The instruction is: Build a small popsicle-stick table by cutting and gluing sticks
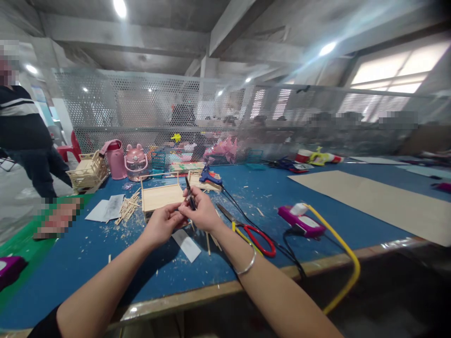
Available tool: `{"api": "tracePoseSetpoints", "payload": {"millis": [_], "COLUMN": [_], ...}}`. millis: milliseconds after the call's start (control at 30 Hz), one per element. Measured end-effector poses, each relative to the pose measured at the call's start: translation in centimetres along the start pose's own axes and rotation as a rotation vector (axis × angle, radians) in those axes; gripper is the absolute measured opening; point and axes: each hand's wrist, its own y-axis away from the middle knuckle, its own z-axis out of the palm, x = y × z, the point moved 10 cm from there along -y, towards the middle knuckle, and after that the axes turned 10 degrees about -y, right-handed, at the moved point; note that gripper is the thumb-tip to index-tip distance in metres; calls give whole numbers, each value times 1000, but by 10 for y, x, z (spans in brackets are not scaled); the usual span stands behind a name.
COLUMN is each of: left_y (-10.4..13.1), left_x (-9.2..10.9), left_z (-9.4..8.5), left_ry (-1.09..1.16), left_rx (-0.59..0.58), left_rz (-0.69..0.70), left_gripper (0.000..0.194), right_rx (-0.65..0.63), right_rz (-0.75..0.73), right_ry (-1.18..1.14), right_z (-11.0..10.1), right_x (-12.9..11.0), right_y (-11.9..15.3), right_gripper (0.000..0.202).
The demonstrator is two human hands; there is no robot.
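Note:
My right hand (203, 211) is closed around a slim dark tool (189, 192), which points up between thumb and fingers. My left hand (162, 224) touches it at the fingertips, pinched on something too small to make out. Just behind my hands stands a light wooden frame (160, 196) with a flat panel. Thin wooden sticks (129, 206) are heaped to its left, beside paper sheets (105, 209). A white paper slip (186, 245) lies below my hands. Behind them, a blue glue gun (210, 176) rests on another small wooden piece.
Scissors with red handles (260, 240), black cables and a purple power strip (301, 221) with a yellow cable (347, 249) lie at the right. Beyond are a large cardboard sheet (369, 199), a pink flask (116, 160) and a mesh screen (148, 105). A person (26, 126) stands far left.

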Motion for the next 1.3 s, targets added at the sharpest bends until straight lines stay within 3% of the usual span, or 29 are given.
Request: {"api": "tracePoseSetpoints", "payload": {"millis": [167, 267, 367, 500, 767, 1300], "left_y": [1, 1, 1, 1, -3, -4], "left_x": [0, 8, 15, 17, 17, 20], "left_z": [-10, -24, -39, -48, -44, -38], "left_ry": [-154, -211, -124, -24, -81, -331], "left_rx": [68, 147, 232, 282, 196, 81], "left_rz": [1, 23, 11, -35, 23, 124], "left_gripper": [14, 11, 11, 15, 29, 24], "right_rx": [-27, 25, 62, -81, -267, -288], "right_rz": [-43, -141, -191, -155, -47, -93], "right_ry": [44, 127, 287, 553, 927, 866], "right_z": [1, -16, -34, -29, -9, -3], "right_x": [0, -11, -19, -13, 8, -5], "right_y": [-1, -5, -9, -10, -2, 2], "right_gripper": [25, 36, 43, 56, 63, 49]}}
